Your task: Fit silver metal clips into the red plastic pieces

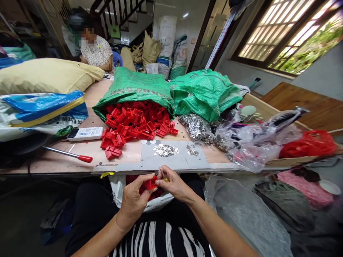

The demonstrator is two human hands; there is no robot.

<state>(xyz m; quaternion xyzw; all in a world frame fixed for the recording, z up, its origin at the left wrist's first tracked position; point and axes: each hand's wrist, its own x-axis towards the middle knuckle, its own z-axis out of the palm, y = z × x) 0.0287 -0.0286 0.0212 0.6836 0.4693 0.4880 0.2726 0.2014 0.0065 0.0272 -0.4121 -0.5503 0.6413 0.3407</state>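
Over a white sack in my lap, my left hand (135, 192) pinches a small red plastic housing (151, 182) between thumb and fingers. My right hand (173, 185) is closed around a thin tool with a yellow handle (165, 179), its fingertips touching the housing. What kind of tool it is, the fingers hide. Below both hands, the white sack (116, 192) holds more red parts. On the table edge ahead lies a grey mat (150, 162) with a pile of small shiny metal pieces (166, 150) and a smaller pile (192, 150) to its right.
A green woven sack (139, 84) spills red plastic housings (134, 123) onto the table. Right of it are another green sack (206, 91), bagged metal pieces (197, 128) and clear plastic bags (249, 142). A red-tipped lever (84, 158) lies left. Someone (98, 53) sits across the table.
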